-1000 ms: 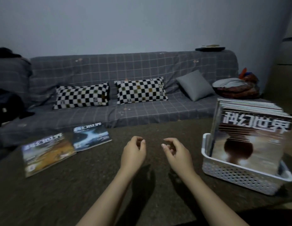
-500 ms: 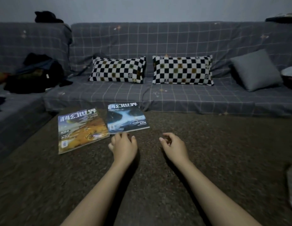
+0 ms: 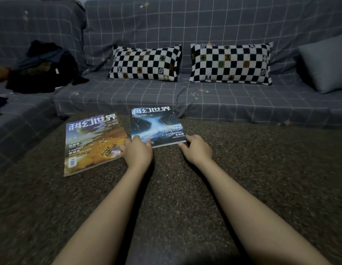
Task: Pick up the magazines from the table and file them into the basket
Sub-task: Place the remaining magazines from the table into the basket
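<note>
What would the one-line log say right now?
left hand: touching blue-covered paper magazine | right hand: at its corner | orange-covered paper magazine: flat

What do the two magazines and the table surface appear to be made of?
Blue magazine and orange magazine: likely paper with coated covers, judging by the printed art, thin flat edges and slight sheen. Table: dark, finely speckled matte surface, perhaps stone or a textured covering; the dim light leaves it open.
</note>
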Available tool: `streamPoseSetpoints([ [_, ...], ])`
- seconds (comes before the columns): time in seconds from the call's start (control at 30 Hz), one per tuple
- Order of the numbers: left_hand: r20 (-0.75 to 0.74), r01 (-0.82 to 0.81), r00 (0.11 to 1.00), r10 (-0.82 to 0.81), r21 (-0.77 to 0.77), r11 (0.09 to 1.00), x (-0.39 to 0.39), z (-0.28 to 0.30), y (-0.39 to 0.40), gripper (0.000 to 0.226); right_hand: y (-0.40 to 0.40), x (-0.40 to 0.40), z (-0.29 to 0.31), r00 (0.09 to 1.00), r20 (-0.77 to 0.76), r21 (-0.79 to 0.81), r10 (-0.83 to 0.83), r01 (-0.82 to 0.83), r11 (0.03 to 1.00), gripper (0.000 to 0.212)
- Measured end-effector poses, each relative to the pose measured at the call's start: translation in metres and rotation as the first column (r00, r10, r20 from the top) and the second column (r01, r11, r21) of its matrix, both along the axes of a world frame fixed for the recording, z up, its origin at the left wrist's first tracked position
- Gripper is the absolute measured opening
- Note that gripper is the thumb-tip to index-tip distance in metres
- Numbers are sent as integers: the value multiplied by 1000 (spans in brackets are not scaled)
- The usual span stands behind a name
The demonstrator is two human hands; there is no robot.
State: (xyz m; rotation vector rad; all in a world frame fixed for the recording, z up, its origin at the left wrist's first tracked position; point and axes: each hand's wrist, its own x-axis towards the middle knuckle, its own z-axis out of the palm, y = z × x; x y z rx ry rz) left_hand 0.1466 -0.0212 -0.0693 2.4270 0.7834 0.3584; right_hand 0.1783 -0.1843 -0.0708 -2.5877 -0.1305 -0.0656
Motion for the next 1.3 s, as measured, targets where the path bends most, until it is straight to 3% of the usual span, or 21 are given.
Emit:
streamPoseSetpoints([
  [0.13,40,-72,996,77,-103,992,10,3,14,45,-1,2,0,995,6,78,-101,100,992,42],
  [0.27,-49,2,999,-16,-267,964,4,11,23,39,-10,-10,0,983,19,138,-184,180,974,37],
  [0.37,2,48,999,-52,-393,918,-19,14,13,22,-22,-32,0,971,0,155,-241,238,959,36],
  [0.43,83,55,997,-10,-568,821,-45,16,-1,17,-32,-50,1,970,-16,151,-241,240,959,39],
  [0.5,168,95,984,55,-763,640,-76,19,-16,19,-42,-68,1,977,-47,161,-208,213,964,42],
  [0.6,242,175,966,95,-875,451,-124,24,-36,17,-63,-99,2,982,-86,201,-165,180,963,43],
  [0.7,279,252,960,28,-903,348,-166,30,-54,7,-91,-135,9,982,-159,381,-102,156,911,35],
  [0.8,357,359,932,-62,-882,307,-199,48,-75,11,-120,-175,30,970,-234,696,-59,210,686,28],
  [0.87,388,419,908,-159,-839,347,-216,65,-92,12,-145,-200,48,971,-204,761,-122,235,604,25],
  [0.97,398,492,868,-298,-774,399,-232,86,-118,16,-181,-236,74,978,-106,802,-182,192,566,17],
  [1.3,561,744,620,-549,-643,184,-241,125,-252,12,-316,-321,138,866,197,768,-459,155,622,21],
])
